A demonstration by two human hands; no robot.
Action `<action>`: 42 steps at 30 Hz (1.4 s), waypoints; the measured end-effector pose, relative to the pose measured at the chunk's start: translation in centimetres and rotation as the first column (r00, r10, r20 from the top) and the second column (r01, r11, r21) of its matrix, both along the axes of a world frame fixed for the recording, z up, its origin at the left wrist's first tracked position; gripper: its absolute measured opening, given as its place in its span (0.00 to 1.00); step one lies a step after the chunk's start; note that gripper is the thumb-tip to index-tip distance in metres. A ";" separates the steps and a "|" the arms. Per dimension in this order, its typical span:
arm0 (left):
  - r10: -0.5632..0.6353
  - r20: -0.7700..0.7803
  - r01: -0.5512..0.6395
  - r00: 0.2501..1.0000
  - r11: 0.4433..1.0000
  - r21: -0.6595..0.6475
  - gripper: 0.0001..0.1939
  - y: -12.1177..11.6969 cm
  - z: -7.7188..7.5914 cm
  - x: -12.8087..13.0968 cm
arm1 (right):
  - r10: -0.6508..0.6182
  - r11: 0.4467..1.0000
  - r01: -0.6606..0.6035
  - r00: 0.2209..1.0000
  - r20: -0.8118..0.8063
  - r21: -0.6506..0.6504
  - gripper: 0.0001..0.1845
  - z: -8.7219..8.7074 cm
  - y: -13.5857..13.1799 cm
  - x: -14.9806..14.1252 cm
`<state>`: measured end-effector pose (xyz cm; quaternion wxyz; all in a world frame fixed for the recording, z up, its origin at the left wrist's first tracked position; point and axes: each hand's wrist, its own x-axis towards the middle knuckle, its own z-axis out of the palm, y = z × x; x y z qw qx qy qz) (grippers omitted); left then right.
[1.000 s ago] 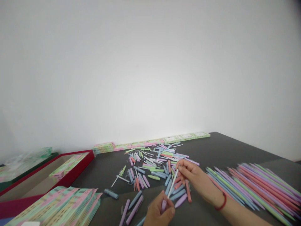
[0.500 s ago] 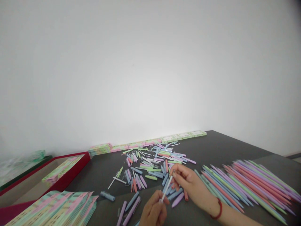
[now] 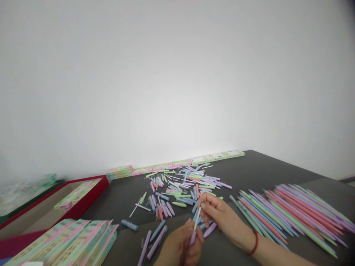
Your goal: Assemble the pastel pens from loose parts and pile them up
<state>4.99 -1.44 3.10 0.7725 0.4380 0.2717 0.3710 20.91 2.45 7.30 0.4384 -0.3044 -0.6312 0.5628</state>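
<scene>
A slim white pen refill (image 3: 197, 218) stands tilted between my two hands. Its lower end meets a purple pen piece (image 3: 193, 237), which my left hand (image 3: 181, 244) grips with closed fingers; whether the refill sits inside the piece I cannot tell. At the refill's upper end, my right hand (image 3: 215, 212) pinches it between thumb and fingers. A red cord circles the right wrist. Just behind the hands lie blue pen parts (image 3: 195, 207), and a purple tapered part (image 3: 210, 229) rests below the right hand.
Loose pen parts and refills (image 3: 177, 194) spread over the dark table (image 3: 249, 166). Rows of slim pastel pens (image 3: 294, 210) lie at right. Patterned cartons (image 3: 69, 240) and a red box (image 3: 91, 192) stand at left. Flat boxes (image 3: 161, 167) line the wall.
A purple pen piece now shows in my left hand at the refill's lower end; earlier only the white refill was visible there. My right hand keeps its pinch. The view has shifted slightly.
</scene>
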 end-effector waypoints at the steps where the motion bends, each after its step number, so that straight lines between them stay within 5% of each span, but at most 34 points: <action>1: -0.003 -0.001 0.003 1.000 1.000 -0.009 0.20 0.0 0.1 -0.1 | -0.002 1.000 0.002 1.000 0.005 0.006 0.17 0.1 -0.1 0.1; 8: -0.016 0.014 0.016 1.000 1.000 0.014 0.15 -0.1 0.0 -0.3 | 0.015 0.995 -0.020 0.998 0.055 0.100 0.15 0.1 -0.2 0.4; 17: 0.120 -0.098 -0.107 0.988 0.986 0.128 0.20 0.8 -1.6 -0.5 | 0.014 0.999 -0.012 0.999 -0.040 0.051 0.17 -1.3 0.4 -0.2; 28: 0.078 -0.261 -0.031 0.962 0.983 0.178 0.22 0.8 -2.1 -0.4 | -0.008 0.997 -0.001 0.993 -0.117 -0.079 0.17 -3.9 -0.2 0.1; 33: 0.069 -0.259 -0.041 0.963 0.993 0.113 0.23 1.3 -2.0 -1.1 | 0.071 0.997 -0.068 0.992 0.100 -0.038 0.14 -4.9 0.5 1.9; 36: 0.137 -0.289 -0.089 0.947 0.981 0.173 0.23 1.3 -1.7 -1.3 | -0.053 0.968 -0.073 0.877 0.477 0.242 0.09 -5.0 0.7 3.3; 38: 0.178 -0.306 -0.117 0.935 0.971 0.206 0.24 1.5 -1.8 -1.2 | -0.205 0.871 -0.173 0.724 0.659 0.461 0.07 -5.2 0.5 3.7; 42: 0.150 -0.316 -0.099 0.937 0.980 0.172 0.25 1.7 -2.2 -1.1 | -0.408 0.735 -0.362 0.440 0.800 0.573 0.08 -5.4 0.2 3.0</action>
